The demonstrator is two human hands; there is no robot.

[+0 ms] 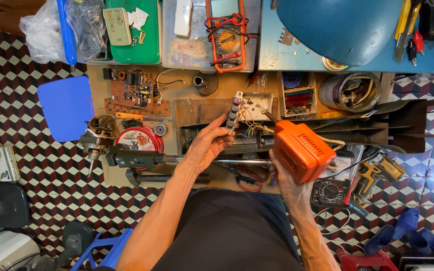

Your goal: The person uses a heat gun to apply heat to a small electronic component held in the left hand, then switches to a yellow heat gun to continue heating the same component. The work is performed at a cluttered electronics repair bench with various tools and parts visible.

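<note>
My left hand (208, 143) holds up a narrow white switch strip (234, 109) with a row of dark round buttons; thin coloured wires (253, 126) trail from it to the right. My right hand (286, 181) grips an orange soldering gun (301, 149) from below, its thin tip (266, 113) pointing up and left at the wires beside the strip. Both hands work above a low wooden bench (184, 96), over a metal box (258, 100).
On the bench lie a brown circuit board (136, 93), a round red tin (139, 139), a small motor (99, 135), an orange multimeter (225, 35) and a blue lamp shade (340, 25). An analog meter (330, 191) and a yellow drill (377, 173) sit at right. The floor is checkered tile.
</note>
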